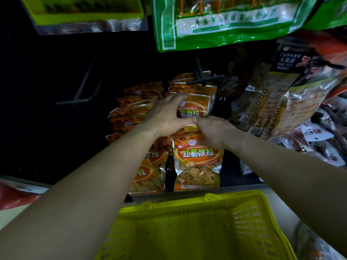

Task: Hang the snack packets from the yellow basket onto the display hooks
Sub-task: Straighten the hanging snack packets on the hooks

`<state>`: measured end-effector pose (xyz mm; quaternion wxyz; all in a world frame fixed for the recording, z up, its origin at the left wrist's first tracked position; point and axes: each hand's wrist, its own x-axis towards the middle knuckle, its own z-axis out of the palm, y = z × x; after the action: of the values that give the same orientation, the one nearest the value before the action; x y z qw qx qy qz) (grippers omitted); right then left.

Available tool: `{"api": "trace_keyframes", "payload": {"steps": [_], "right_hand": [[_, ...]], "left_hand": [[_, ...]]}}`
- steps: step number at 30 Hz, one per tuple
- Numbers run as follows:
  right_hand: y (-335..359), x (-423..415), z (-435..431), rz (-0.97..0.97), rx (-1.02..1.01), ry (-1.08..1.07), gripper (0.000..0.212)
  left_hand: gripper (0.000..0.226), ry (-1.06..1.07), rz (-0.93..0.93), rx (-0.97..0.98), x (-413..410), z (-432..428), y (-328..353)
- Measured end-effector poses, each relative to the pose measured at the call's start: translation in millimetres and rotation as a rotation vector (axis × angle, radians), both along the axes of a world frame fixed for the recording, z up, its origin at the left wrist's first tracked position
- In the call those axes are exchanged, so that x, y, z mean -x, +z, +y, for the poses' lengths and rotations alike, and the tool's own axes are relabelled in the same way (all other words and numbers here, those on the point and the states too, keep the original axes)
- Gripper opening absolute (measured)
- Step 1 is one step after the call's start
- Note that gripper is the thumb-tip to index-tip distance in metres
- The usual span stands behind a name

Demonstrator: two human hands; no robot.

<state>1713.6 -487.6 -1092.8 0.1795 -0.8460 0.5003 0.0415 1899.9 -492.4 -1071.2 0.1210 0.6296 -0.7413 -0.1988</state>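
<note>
Several orange snack packets (195, 104) hang on a black display hook (203, 79) in the middle. My left hand (165, 117) curls round the left edge of the front hanging packet, thumb beneath it. My right hand (214, 132) pinches the top of another orange packet (197, 162) that hangs below, its chips showing through a clear window. More orange packets (135, 109) hang in a row to the left. The yellow basket (244, 212) sits at the bottom; no packets are visible inside it.
An unused black hook (82, 91) juts out at the left. Green packets (216, 23) hang overhead. Dark and clear-wrapped snack packets (272, 102) crowd the right side. A red packet (15, 197) lies at the lower left on a pale shelf edge.
</note>
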Motion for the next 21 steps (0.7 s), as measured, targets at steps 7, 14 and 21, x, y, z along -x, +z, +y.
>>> {"api": "trace_keyframes", "payload": {"steps": [7,14,21], "right_hand": [[-1,1,-2,0.023,0.097,-0.025,0.071],[-6,-2,-3,0.002,0.1,-0.031,0.064],[-6,-2,-3,-0.011,0.129,-0.002,0.068]], "left_hand": [[0.082,0.121,-0.063,0.045,8,-55,0],[0.048,0.221,-0.239,0.111,14,-76,-7],[0.039,0.235,-0.513,0.217,1,-96,-12]]}}
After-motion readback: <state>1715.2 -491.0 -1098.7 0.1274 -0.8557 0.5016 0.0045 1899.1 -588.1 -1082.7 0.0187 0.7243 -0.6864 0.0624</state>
